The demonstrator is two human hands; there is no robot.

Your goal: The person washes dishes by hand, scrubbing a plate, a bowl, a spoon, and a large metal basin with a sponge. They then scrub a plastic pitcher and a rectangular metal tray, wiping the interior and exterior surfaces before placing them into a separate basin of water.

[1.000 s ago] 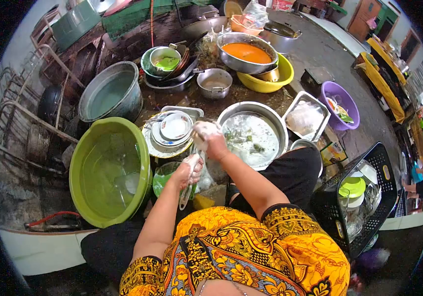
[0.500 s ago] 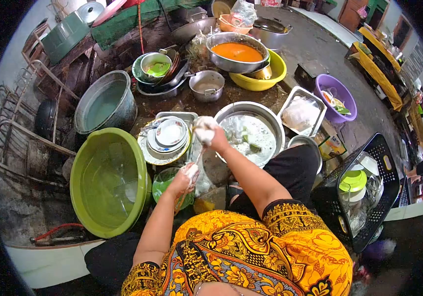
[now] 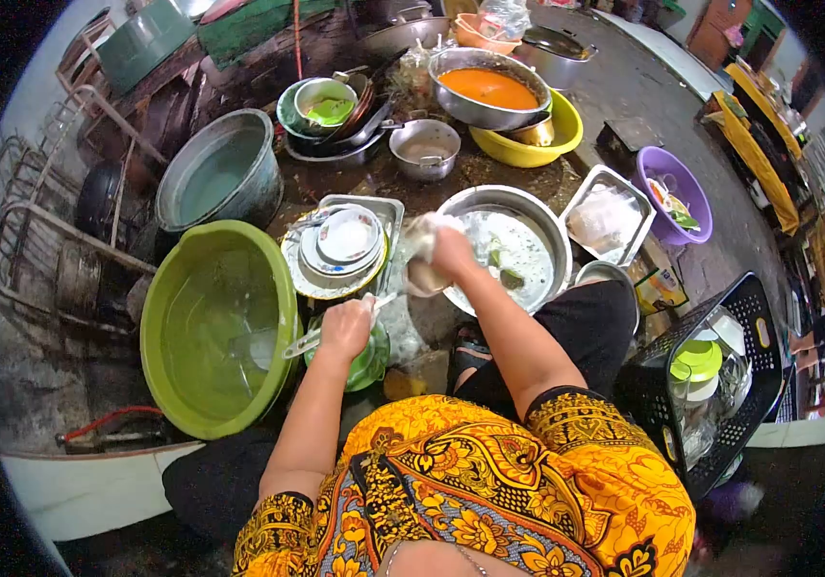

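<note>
My left hand (image 3: 347, 329) is closed around the pale handle of a long-handled kitchen utensil (image 3: 303, 344), whose slotted end sticks out to the left. The other end points up and right toward my right hand and is too blurred to name. My right hand (image 3: 453, 254) is closed on a whitish, sudsy scrubbing cloth (image 3: 424, 231), beside the rim of a large metal basin (image 3: 562, 252) of foamy water. Below my left hand stands a green bowl (image 3: 370, 362). Stacked white plates (image 3: 347, 237) lie on a metal tray (image 3: 395, 213) just beyond.
At left are a green tub (image 3: 155, 337) of water and a grey bucket (image 3: 268, 163). Pots (image 3: 424, 150) and a pan of orange liquid (image 3: 486, 88) stand behind. A purple basin (image 3: 703, 207) and a black crate (image 3: 638, 385) with dishes are on the right.
The utensil has swung from steep to a flatter slant. My left hand sits slightly higher in view, and my right hand with the cloth has shifted right. The whole view has moved a little.
</note>
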